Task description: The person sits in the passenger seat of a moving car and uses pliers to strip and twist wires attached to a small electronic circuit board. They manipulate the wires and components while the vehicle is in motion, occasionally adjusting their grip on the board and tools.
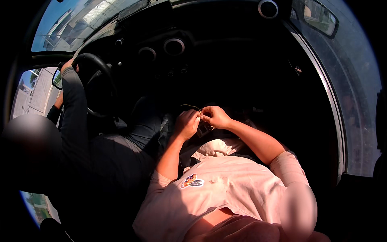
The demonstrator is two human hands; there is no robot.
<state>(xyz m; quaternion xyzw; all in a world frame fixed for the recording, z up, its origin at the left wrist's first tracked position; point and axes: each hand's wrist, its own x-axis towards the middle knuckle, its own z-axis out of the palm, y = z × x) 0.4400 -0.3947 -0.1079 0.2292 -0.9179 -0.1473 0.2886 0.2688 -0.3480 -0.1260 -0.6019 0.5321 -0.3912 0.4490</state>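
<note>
My left hand (pixel 188 124) and my right hand (pixel 216 117) meet above my lap, fingers pinched together. A thin yellow wire (pixel 191 105) runs out from between them and curves away to the left. Both sets of fingertips close on its near end, hiding that part. Just beneath the hands, near my lap, lies a small light-and-dark object (pixel 204 129), partly covered and too dim to name.
I sit in a vehicle cabin, beside a person in dark clothes whose hands are at the steering wheel (pixel 94 60). Ahead is a dark dashboard with round air vents (pixel 174 47). A door with a window (pixel 358 117) closes off the right side.
</note>
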